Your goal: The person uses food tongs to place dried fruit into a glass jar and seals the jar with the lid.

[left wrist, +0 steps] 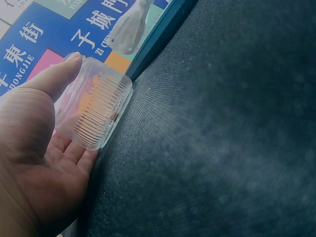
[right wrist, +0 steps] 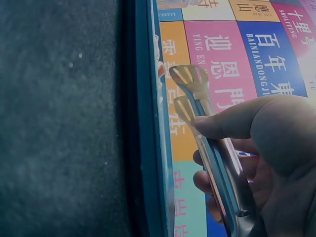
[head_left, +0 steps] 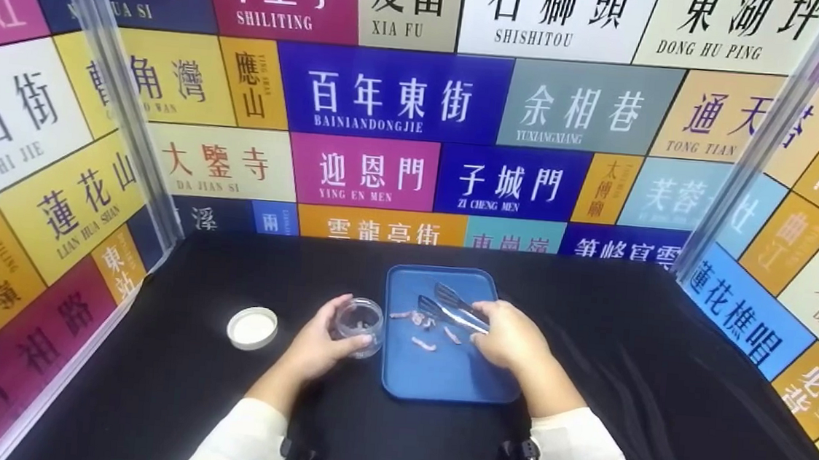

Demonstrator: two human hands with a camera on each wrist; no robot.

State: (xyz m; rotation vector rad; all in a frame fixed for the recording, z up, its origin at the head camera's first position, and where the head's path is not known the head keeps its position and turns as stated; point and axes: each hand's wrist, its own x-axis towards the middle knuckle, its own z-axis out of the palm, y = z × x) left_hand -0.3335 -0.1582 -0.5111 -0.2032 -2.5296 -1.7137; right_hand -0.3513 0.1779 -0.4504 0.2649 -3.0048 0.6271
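My left hand grips a clear round jar, thumb on one side and fingers on the other. Through its open top a small dark bit shows inside. A pair of metal tongs is held in my right hand, between thumb and fingers. In the head view the tips of these tongs hang over a blue tray, slightly apart, with nothing visible between them. Several small pale pink curled pieces lie on the tray, close below and left of the tongs.
A round white lid lies on the black cloth to the left of the jar. The tray's raised rim runs just right of the jar. Behind the table rises a wall of coloured sign panels, with transparent corner strips at both sides.
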